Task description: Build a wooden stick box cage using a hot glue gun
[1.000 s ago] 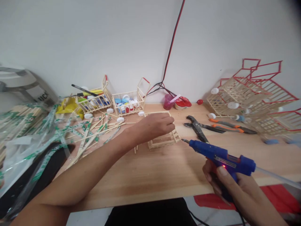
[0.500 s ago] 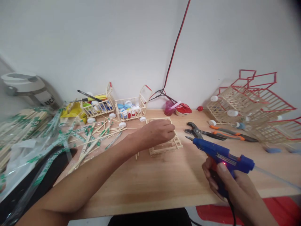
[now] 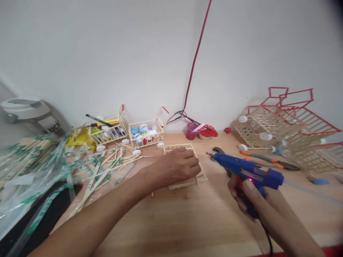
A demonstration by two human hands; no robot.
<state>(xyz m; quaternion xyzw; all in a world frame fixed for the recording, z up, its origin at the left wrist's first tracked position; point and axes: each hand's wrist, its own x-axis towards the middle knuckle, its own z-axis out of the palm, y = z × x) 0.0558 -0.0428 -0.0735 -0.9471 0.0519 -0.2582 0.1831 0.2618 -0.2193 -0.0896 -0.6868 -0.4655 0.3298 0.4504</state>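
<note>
popsicle-stick frame (image 3: pixel 184 185) is lying flat under my left hand (image 3: pixel 178 165), grip unclear; my right hand (image 3: pixel 250 200) is clenching the hot glue gun (image 3: pixel 248 170), nozzle pointing just past the frame's far right corner.

The stick frame (image 3: pixel 184 185) lies on the wooden table (image 3: pixel 187 221), with loose sticks (image 3: pixel 107 167) to its left and pliers (image 3: pixel 219 150) to its right (partly behind the glue gun (image 3: pixel 241 168)); stick crates (image 3: pixel 146 140) stand behind, along the wall (image 3: pixel 107 53).

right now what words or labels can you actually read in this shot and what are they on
"LUCK" on the side of the steel container with a white lid, possibly part of a longer word
Green print on the clear plastic wrappers: too blurred to read
Silver label on the blue hot glue gun: too small to read
</note>
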